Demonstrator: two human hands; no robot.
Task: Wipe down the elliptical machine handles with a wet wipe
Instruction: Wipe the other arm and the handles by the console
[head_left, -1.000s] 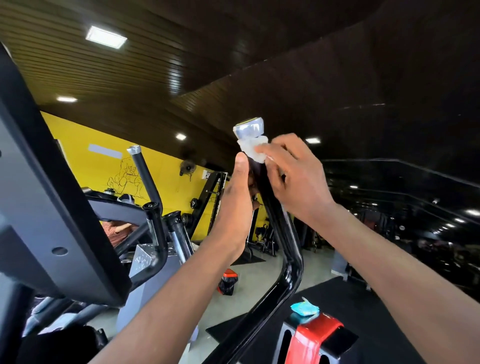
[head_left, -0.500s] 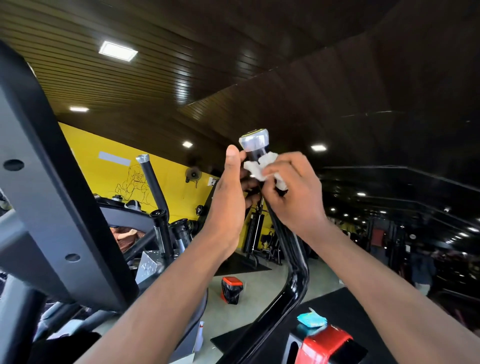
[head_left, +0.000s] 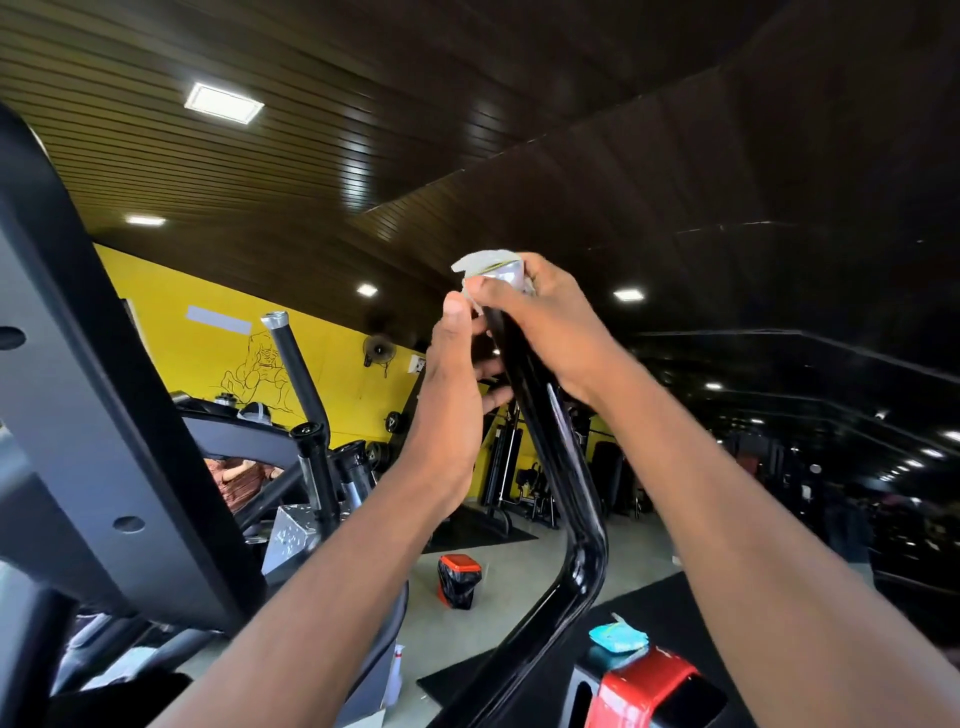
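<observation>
The right elliptical handle (head_left: 558, 462) is a glossy black bent tube that rises from the lower middle to a silver end cap. A white wet wipe (head_left: 480, 262) is draped over that cap. My right hand (head_left: 540, 322) is closed around the cap with the wipe under its fingers. My left hand (head_left: 452, 384) holds the tube just below, thumb up against the wipe's edge. The left handle (head_left: 296, 364), also black with a silver cap, stands free further left.
The grey console panel (head_left: 93, 415) of the machine fills the left side. A blue wipe pack (head_left: 618, 636) lies on a red and black part at the bottom right. A bin (head_left: 457, 579) with a red lid stands on the floor beyond.
My right hand has slid the wipe up from just below the silver cap to cover the cap's top. My left hand stays on the tube.
</observation>
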